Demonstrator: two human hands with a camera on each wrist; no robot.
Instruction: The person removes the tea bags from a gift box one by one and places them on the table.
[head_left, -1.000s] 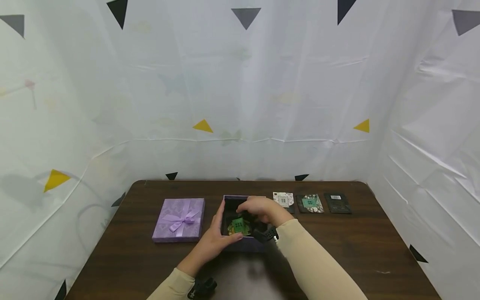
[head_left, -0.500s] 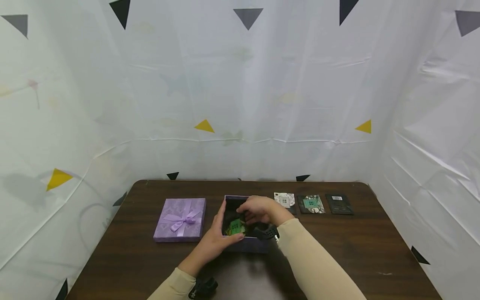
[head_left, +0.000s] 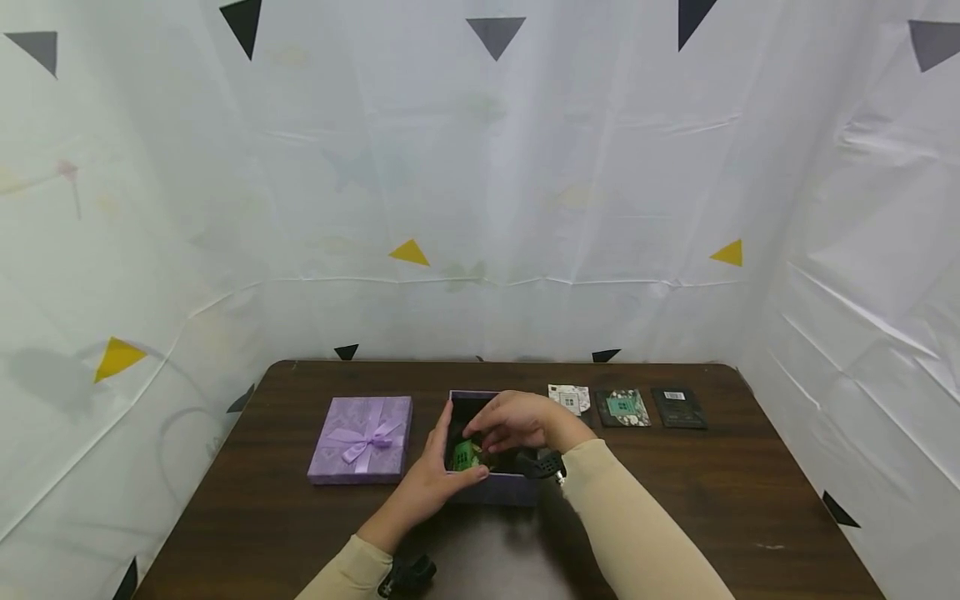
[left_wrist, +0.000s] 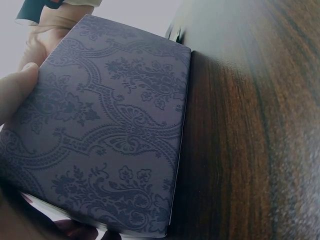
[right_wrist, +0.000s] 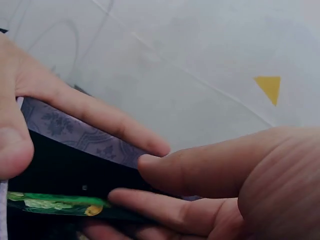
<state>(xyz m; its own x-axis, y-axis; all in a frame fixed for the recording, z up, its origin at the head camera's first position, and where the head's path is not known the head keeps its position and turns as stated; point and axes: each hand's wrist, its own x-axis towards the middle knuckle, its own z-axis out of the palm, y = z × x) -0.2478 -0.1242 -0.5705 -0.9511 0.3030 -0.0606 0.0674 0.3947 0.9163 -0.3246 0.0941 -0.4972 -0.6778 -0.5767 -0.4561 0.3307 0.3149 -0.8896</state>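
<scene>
A purple patterned box (head_left: 491, 492) without its lid stands on the table, its inside dark. My left hand (head_left: 426, 485) grips its left side, with the thumb over the near edge and the fingers along the side wall. In the left wrist view, the floral outer wall of the box (left_wrist: 110, 125) fills much of the picture. A flat packet with a green label (head_left: 463, 456) lies at the left inside the box. My right hand (head_left: 521, 417) reaches into the box. In the right wrist view its extended fingers meet the edge of the packet (right_wrist: 60, 202), the thumb standing apart above it.
Left of the box sits a lilac box lid (head_left: 341, 417) with a ribbon bow. Three flat packets lie in a row at the back right: a white one (head_left: 558, 392), a dark one with a green label (head_left: 637, 407) and a black one (head_left: 678, 412). Pale sheeting (head_left: 480, 192) hangs behind the table.
The green-labelled packet has shifted slightly left inside the box. The right hand's fingers have moved left with it and their pose has changed. The left hand keeps its grip.
</scene>
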